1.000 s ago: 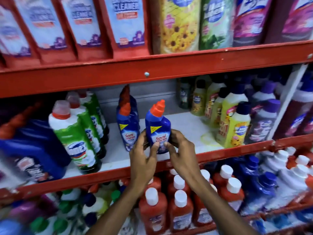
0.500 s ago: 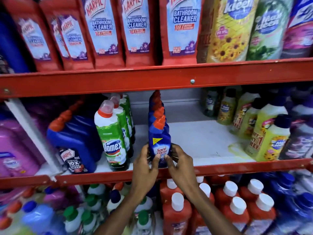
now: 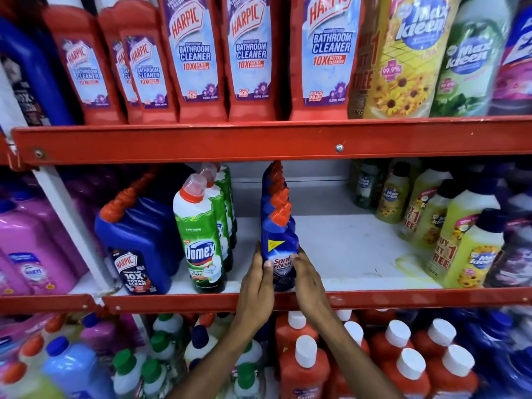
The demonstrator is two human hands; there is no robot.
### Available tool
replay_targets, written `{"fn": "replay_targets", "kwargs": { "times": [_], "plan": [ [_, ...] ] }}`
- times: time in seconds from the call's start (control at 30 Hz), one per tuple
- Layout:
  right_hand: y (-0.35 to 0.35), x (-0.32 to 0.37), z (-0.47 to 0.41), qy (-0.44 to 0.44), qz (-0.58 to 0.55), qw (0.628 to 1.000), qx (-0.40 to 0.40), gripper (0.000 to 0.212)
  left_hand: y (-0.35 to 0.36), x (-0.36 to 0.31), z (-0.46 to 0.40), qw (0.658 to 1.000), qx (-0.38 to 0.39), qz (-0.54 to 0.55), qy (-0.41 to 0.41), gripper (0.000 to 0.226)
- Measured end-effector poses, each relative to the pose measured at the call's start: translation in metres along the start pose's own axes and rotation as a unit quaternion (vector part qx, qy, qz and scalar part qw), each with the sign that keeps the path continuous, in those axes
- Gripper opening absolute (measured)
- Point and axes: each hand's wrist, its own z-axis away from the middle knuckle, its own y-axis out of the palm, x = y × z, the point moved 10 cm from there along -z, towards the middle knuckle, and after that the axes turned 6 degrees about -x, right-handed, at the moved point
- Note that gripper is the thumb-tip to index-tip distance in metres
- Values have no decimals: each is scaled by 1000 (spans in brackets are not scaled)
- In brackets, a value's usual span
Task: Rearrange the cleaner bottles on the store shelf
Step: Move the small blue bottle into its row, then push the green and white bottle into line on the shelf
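A blue Sani Fresh bottle [image 3: 278,249] with an orange cap stands upright at the front edge of the middle shelf [image 3: 345,301]. It heads a row of the same bottles [image 3: 276,194] running straight back. My left hand [image 3: 257,286] grips its left side, thumb across the label. My right hand [image 3: 309,279] presses against its right side. To its left stands a row of green-and-white Domex bottles [image 3: 201,240], then a large blue Harpic jug [image 3: 138,243].
Bare white shelf surface [image 3: 339,249] lies right of the blue row, up to yellow Max Kleen bottles [image 3: 472,251]. Red Harpic bathroom cleaner bottles [image 3: 250,53] fill the shelf above. Red bottles with white caps [image 3: 305,367] crowd the shelf below my arms.
The held bottle has moved left into line at the front of the blue row, and now stands at the shelf's front edge. The view has shifted left and upward.
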Motion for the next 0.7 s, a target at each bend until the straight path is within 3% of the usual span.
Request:
{"fn": "replay_targets", "kwargs": {
  "times": [0.3,0.37,0.43,0.53,0.6,0.7],
  "plan": [
    [-2,2,2,9,-26,999,-20,42,4,2,-3,1000,19,-16,-3,65],
    [-13,14,13,-30,-32,996,-79,49,-1,-6,1,1000,11,-9,8,57],
    [-31,33,33,-107,-23,977,-181,52,-18,-18,10,999,-24,-13,45,56],
    [-42,60,64,-221,-35,933,-283,30,-62,-35,32,989,-109,2,105,48],
    [-28,75,79,-280,-24,918,-280,21,-103,-43,48,968,-199,3,152,35],
    [19,74,77,-269,4,945,-186,23,-143,-35,52,952,-261,17,157,38]
  ]
}}
